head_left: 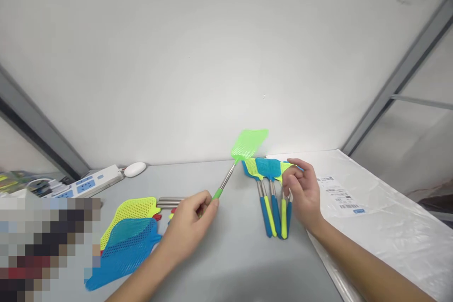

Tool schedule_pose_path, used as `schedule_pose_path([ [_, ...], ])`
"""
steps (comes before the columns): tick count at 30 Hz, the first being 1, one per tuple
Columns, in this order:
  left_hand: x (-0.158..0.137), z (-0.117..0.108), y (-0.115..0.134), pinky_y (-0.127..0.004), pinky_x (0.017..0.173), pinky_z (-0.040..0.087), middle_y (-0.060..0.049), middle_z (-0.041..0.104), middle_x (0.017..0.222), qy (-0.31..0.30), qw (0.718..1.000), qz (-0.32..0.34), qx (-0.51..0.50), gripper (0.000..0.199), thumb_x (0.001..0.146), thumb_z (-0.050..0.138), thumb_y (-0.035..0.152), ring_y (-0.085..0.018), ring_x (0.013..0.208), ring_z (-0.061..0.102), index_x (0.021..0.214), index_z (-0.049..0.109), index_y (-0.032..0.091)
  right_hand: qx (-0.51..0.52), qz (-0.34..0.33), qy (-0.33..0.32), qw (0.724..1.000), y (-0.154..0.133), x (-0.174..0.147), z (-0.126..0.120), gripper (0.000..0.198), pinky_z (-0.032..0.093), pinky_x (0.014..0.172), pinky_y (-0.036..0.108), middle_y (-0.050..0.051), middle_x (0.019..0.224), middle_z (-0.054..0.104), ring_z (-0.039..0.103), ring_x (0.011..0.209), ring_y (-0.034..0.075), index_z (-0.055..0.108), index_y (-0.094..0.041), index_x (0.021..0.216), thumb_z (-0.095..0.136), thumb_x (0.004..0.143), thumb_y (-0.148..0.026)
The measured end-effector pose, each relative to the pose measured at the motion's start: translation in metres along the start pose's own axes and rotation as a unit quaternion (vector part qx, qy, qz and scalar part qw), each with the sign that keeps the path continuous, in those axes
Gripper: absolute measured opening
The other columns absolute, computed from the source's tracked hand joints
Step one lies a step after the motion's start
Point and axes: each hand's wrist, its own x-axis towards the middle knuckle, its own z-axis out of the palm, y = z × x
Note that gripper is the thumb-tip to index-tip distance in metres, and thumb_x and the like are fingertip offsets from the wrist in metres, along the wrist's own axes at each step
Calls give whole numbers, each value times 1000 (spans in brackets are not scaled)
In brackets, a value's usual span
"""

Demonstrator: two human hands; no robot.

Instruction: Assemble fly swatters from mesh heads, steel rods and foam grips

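Observation:
My left hand (193, 222) is closed round the green handle of a fly swatter with a light green mesh head (249, 144), tilted up and to the right. My right hand (304, 191) has loosely curled fingers, with the thumb apart from the index finger; nothing shows in its grasp. It hovers over the right side of a row of blue and yellow-green fly swatters (271, 198), partly covering them. More swatters lie at the left: a blue one (130, 250) overlaps a yellow one (136, 207). My left hand hides part of their metal rods (171, 202).
A white power strip (95, 181) and a white oval device (135, 169) sit at the table's back left. Plastic-wrapped white material with a printed label (339, 196) covers the right side. A pale wall (198, 56) rises behind the grey table (240, 255). The lower left is pixelated.

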Motion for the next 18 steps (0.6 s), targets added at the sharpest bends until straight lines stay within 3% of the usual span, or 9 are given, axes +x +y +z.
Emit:
schedule_pose_path([
  [2, 10, 14, 17, -24, 48, 30, 5, 35, 57, -35, 996, -54, -62, 37, 93, 41, 43, -12, 53, 37, 63, 45, 21, -11, 9, 45, 999, 4, 9, -3, 24, 39, 52, 25, -6, 67, 47, 44, 52, 11, 53, -25, 113, 53, 93, -37],
  [5, 27, 42, 41, -24, 50, 29, 5, 35, 59, -66, 994, -59, -71, 35, 89, 43, 44, -13, 56, 37, 62, 37, 21, -16, 49, 92, 994, 12, 24, -11, 22, 35, 48, 24, -7, 63, 43, 41, 50, 10, 53, -23, 104, 52, 92, -41],
  [9, 45, 75, 64, -25, 50, 29, 4, 42, 61, -89, 995, -43, -12, 34, 89, 40, 44, -14, 58, 41, 65, 32, 22, -19, 77, 124, 989, 24, 42, -26, 23, 31, 45, 24, -7, 62, 43, 38, 49, 10, 53, -22, 95, 50, 91, -44],
  [13, 56, 96, 79, -27, 51, 31, 0, 53, 68, -130, 989, -17, 71, 31, 92, 33, 39, -16, 60, 49, 67, 38, 22, -18, 107, 135, 985, 36, 54, -37, 23, 33, 47, 25, -6, 63, 48, 40, 49, 10, 54, -22, 89, 54, 87, -45],
  [18, 62, 114, 92, -30, 55, 33, -6, 57, 76, -153, 978, -1, 140, 30, 90, 35, 34, -21, 67, 56, 65, 45, 21, -23, 136, 158, 978, 50, 62, -46, 20, 33, 48, 25, -6, 62, 48, 41, 52, 10, 56, -21, 83, 59, 82, -41],
])
